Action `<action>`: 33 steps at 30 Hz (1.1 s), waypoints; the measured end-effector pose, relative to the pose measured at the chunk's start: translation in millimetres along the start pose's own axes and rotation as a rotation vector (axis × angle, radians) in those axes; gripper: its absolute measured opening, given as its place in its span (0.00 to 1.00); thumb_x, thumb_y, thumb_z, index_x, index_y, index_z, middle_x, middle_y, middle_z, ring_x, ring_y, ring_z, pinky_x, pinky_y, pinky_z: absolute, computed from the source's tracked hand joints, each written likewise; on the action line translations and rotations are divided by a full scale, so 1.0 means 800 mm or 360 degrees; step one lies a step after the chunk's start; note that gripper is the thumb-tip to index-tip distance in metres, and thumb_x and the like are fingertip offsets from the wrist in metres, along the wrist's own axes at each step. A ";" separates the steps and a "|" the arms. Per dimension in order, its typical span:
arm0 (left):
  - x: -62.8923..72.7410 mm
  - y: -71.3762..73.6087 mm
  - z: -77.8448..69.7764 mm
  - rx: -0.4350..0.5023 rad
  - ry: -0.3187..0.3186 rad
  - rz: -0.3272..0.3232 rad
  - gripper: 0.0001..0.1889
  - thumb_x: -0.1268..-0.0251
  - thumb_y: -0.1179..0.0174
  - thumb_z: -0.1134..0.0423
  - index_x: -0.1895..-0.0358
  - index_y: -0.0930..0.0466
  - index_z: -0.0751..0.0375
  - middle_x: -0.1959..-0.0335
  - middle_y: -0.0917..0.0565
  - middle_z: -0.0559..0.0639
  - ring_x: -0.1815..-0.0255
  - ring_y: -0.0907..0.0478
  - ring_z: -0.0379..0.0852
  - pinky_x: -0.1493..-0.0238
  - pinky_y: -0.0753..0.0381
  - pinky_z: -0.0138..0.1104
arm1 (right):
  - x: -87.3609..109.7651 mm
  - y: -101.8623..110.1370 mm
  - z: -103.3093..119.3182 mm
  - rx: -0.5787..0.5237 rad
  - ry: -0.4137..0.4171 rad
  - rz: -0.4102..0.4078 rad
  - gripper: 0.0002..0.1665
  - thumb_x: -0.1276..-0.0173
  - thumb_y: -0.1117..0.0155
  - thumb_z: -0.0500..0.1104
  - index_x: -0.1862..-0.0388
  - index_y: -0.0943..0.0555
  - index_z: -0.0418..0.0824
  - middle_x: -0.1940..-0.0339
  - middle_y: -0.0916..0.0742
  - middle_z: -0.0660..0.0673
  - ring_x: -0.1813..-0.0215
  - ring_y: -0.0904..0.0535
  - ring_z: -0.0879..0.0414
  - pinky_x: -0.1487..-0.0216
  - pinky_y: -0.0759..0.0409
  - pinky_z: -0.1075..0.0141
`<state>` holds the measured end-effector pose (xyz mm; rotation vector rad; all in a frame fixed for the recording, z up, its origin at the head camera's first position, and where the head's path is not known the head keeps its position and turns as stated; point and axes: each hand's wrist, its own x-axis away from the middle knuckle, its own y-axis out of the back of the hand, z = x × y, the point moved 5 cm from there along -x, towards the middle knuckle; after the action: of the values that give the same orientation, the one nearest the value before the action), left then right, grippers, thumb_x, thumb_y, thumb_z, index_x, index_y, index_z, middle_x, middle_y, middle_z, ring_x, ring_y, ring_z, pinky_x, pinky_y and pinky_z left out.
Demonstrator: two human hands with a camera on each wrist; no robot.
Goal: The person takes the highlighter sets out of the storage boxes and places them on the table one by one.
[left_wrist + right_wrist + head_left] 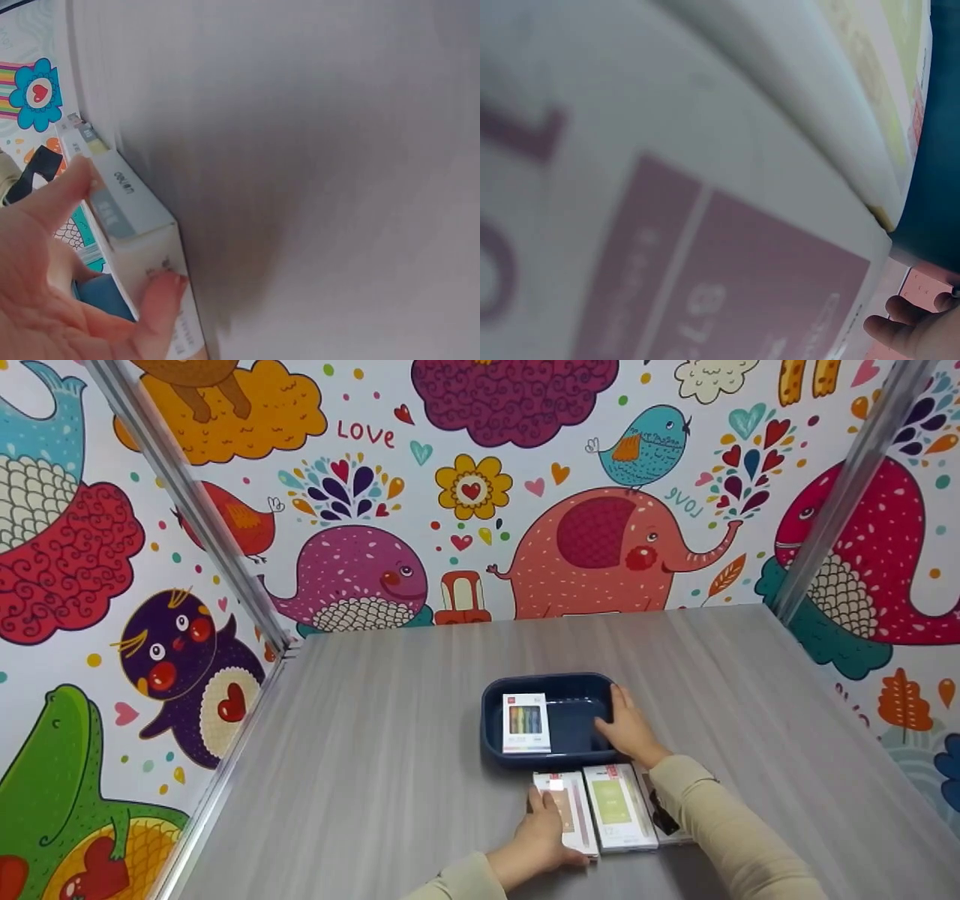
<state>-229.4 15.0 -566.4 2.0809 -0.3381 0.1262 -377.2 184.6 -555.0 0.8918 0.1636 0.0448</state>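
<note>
A dark blue rectangular dish (570, 757) stands mid-table; a white box picturing coloured sticks (526, 724) lies in its left part. My right hand (632, 729) holds the dish's right end, thumb on the inner side and fingers outside. Below the dish, my left hand (534, 840) grips a white box with a tan panel (576, 817), fingers on its left edge and thumb at the near end. In the left wrist view that box (142, 202) lies between thumb and finger. Beside it lie a white box with a green panel (616, 810) and one with a mauve panel (735, 255).
My right forearm (720, 817) passes over the mauve-panelled box and partly hides it. A black strap (663, 814) hangs at that sleeve. Metal posts (199, 510) and patterned walls (472, 547) border the grey table (360, 735).
</note>
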 end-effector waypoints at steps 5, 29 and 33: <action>-0.001 -0.003 -0.002 0.0045 0.0034 0.0026 0.59 0.73 0.22 0.49 0.36 0.45 0.79 0.34 0.50 0.76 0.54 0.25 0.63 0.52 0.25 0.42 | 0.000 -0.001 0.001 -0.0009 -0.0003 0.0013 0.46 0.39 0.42 0.44 0.31 0.52 0.24 0.31 0.44 0.25 0.34 0.43 0.30 0.35 0.44 0.44; 0.005 0.012 -0.014 -0.0320 -0.0075 -0.0068 0.56 0.72 0.26 0.41 0.39 0.38 0.77 0.38 0.40 0.73 0.64 0.21 0.56 0.64 0.22 0.39 | 0.000 -0.001 0.000 -0.0008 -0.0007 0.0010 0.45 0.38 0.43 0.43 0.31 0.52 0.24 0.31 0.45 0.25 0.34 0.44 0.29 0.37 0.44 0.43; 0.009 0.037 -0.028 -0.0599 -0.0235 -0.0191 0.49 0.67 0.30 0.37 0.44 0.30 0.73 0.52 0.26 0.64 0.66 0.22 0.53 0.69 0.22 0.37 | 0.000 -0.001 0.000 -0.0011 -0.0009 0.0000 0.45 0.38 0.43 0.43 0.31 0.52 0.24 0.31 0.44 0.25 0.34 0.45 0.30 0.36 0.45 0.43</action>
<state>-230.4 18.8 -528.7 1.7342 -0.2991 -0.1538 -377.0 184.2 -556.0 0.8847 0.1581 0.0431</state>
